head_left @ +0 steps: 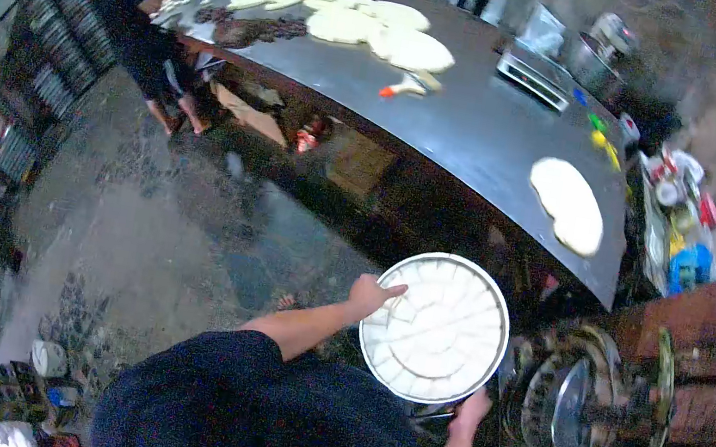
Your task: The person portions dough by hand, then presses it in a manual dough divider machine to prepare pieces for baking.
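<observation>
A round metal pan (502,351), filled with white wedge-like pieces (436,325) laid in rings, is held in front of my body. My left hand (372,299) grips its left rim, thumb over the edge and the other fingers hidden beneath. At the lower right rim is my right hand (471,410), its fingers mostly hidden under the pan. Beyond the pan, a flat oval sheet of pale dough (567,205) lies on the near end of the long metal table (483,140).
Farther along the table are more dough sheets (411,48), dark filling (262,31), a brush with an orange tip (408,87) and a scale (533,75). Machinery with a round metal part (572,407) stands at my right. Another person (133,15) works at the far left beside racks (60,8).
</observation>
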A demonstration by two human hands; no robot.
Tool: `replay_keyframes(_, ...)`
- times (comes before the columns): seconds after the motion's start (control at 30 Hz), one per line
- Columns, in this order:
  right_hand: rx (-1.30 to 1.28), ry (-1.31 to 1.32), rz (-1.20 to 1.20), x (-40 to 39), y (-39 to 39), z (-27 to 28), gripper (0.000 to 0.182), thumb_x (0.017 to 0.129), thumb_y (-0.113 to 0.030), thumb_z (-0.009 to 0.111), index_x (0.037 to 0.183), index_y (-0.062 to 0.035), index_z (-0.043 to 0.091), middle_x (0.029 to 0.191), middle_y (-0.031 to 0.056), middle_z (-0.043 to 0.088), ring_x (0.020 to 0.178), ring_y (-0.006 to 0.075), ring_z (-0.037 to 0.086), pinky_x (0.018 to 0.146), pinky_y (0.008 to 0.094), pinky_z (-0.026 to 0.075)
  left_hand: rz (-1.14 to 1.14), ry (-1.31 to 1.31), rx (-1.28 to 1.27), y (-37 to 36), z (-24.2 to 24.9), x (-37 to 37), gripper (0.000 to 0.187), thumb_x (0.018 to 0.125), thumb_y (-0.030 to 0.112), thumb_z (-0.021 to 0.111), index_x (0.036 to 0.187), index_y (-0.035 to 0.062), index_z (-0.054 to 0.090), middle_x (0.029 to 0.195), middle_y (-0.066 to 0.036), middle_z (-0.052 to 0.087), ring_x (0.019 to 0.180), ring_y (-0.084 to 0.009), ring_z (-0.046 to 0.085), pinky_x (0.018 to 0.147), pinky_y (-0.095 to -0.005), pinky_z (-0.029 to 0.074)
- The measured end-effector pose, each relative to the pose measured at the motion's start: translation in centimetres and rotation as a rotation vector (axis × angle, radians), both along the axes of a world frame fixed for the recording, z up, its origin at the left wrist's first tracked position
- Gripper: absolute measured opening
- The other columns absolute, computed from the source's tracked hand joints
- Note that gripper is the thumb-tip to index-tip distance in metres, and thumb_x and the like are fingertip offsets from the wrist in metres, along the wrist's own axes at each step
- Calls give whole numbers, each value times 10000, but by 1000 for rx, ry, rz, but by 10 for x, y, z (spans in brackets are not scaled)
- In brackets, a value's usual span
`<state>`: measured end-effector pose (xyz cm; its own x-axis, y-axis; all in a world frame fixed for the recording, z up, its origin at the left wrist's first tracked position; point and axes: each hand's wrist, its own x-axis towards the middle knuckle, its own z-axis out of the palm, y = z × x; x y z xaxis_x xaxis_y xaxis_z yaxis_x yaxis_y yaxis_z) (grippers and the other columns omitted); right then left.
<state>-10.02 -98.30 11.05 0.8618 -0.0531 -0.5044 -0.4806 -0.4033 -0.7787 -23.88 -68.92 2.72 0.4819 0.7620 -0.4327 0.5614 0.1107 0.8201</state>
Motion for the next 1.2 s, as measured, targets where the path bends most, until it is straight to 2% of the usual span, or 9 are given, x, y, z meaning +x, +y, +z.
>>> replay_keyframes(0.1, 24, -291, 198, 26, 103, 0, 336, 875, -318, 559, 807, 1, 640, 667, 55, 619, 450, 154, 498, 421, 303, 388, 219, -234, 38, 87, 29, -36, 636, 666, 533, 788, 855, -68, 698, 810, -191, 695, 684, -273, 676, 665, -401, 526)
replay_keyframes(0.17, 173, -192, 320, 2, 191, 84, 273, 868, -306, 563, 782, -53, 618, 569, 1, 547, 414, 103, 432, 395, 271, 325, 335, -419, -211, 155, 28, -57, 535, 708, 417, 805, 907, -68, 695, 807, -134, 694, 670, -179, 656, 619, -333, 515)
replay_keyframes(0.3, 877, 75, 258, -61, 308, 181, 256, 881, -362, 548, 831, -112, 573, 513, -23, 403, 406, 104, 369, 376, 263, 290, 477, -719, -326, 239, 114, -99, 444, 766, 302, 783, 1005, -54, 669, 893, -97, 691, 720, -144, 645, 636, -307, 514)
replay_keyframes(0.47, 750, -34, 281, -76, 431, 205, 269, 874, -423, 582, 886, -155, 574, 513, -87, 388, 408, 62, 355, 376, 219, 271, 645, -890, -327, 330, 181, -138, 394, 796, 210, 759, 1076, -41, 641, 987, -89, 679, 804, -132, 640, 720, -289, 519)
replay_keyframes(0.57, 726, -68, 299, -61, 443, 210, 396, 868, -423, 582, 1052, -74, 621, 891, 9, 668, 708, 116, 616, 525, 231, 442, 492, -847, -273, 323, 177, -141, 413, 790, 206, 769, 1100, -30, 633, 996, -82, 680, 823, -129, 639, 728, -291, 520)
replay_keyframes(0.63, 736, -44, 313, -44, 454, 199, 438, 877, -405, 578, 1135, -53, 606, 1090, 61, 653, 937, 167, 633, 721, 261, 494, 432, -767, -313, 333, 176, -148, 442, 782, 207, 780, 1127, -18, 621, 1024, -81, 677, 858, -135, 638, 757, -294, 520)
replay_keyframes(0.77, 846, -131, 339, -17, 444, 162, 426, 896, -352, 561, 1161, -20, 588, 1126, 107, 638, 1039, 235, 611, 899, 356, 481, 288, -737, -88, 338, 160, -147, 496, 774, 213, 789, 1176, -3, 593, 1104, -93, 656, 957, -157, 623, 829, -314, 510)
replay_keyframes(0.97, 1028, -132, 342, -9, 440, 144, 341, 888, -266, 587, 1104, -3, 594, 1095, 124, 644, 967, 241, 640, 865, 374, 509, 178, -706, 20, 344, 175, -152, 569, 765, 194, 797, 1232, -9, 544, 1165, -90, 631, 1029, -166, 595, 905, -322, 479)
replay_keyframes(1.2, 1054, -301, 458, -26, 428, 181, 262, 847, -141, 659, 1057, -29, 551, 886, 65, 632, 713, 148, 614, 627, 262, 506, 175, -766, 12, 339, 164, -147, 585, 820, 150, 738, 1310, 2, 454, 1245, -78, 573, 1106, -187, 549, 971, -343, 436)
